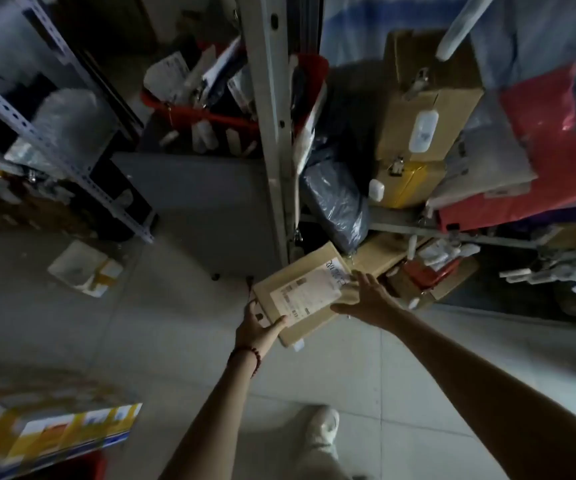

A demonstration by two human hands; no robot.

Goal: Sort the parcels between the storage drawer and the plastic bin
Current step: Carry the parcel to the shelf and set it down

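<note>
A flat brown cardboard parcel (317, 268) with a white shipping label is held low over the tiled floor, beside the foot of a metal rack. My left hand (257, 327) grips its near left corner, thumb on top. On the parcel's right edge rests my right hand (371, 297), fingers spread over the label end. A red plastic bin (206, 116) full of parcels stands on the floor at the back. No storage drawer can be made out.
A grey rack upright (272, 133) rises just behind the parcel. Boxes, a grey bag (340, 202) and red bags (556, 133) crowd the right shelves. Another rack (54, 140) stands at left, a small white parcel (83, 268) lies on the floor, and a yellow box (54, 434) sits near left.
</note>
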